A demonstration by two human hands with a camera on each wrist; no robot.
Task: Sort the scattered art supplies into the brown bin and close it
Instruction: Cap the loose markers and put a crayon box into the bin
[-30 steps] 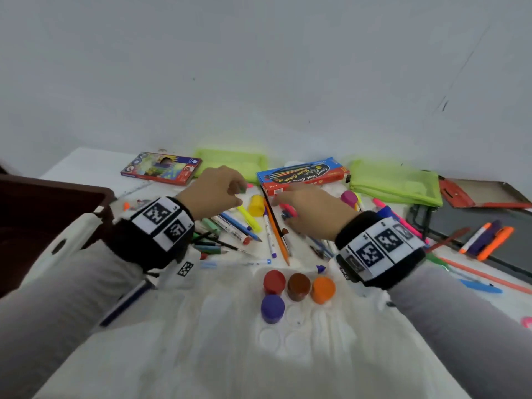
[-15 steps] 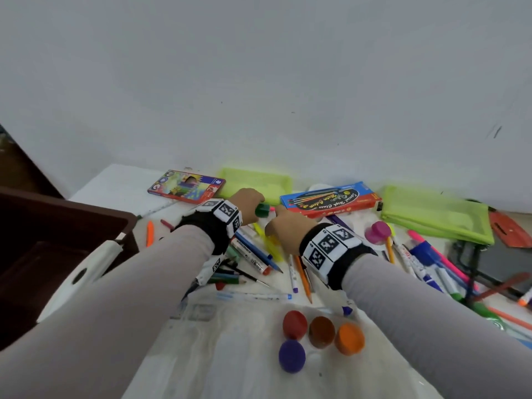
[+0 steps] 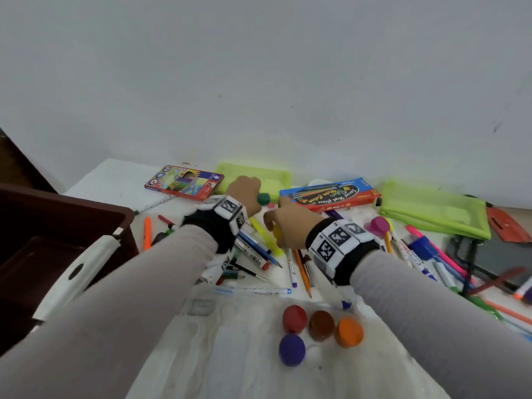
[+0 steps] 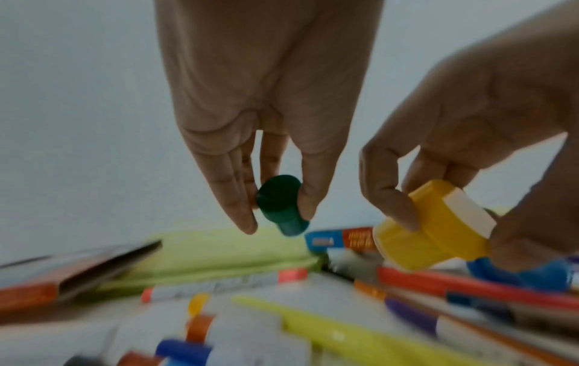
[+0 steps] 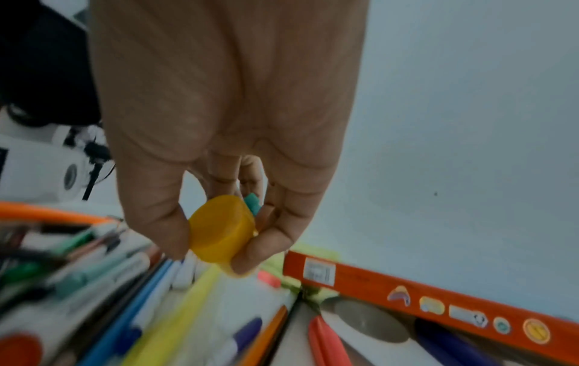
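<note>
My left hand (image 4: 266,104) pinching green paint pot (image 4: 280,205); my right hand (image 5: 225,118) beside it, gripping yellow paint pot (image 5: 221,229); pens (image 3: 259,249) scattered beneath both

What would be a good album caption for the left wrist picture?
Left hand pinches a green paint pot; right hand holds a yellow one above scattered pens.

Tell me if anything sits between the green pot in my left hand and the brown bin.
Nothing visible does. The left hand holds the green pot above the pens; the bin stands open to its left. Loose markers lie on the table between, below a lifted path.
</note>
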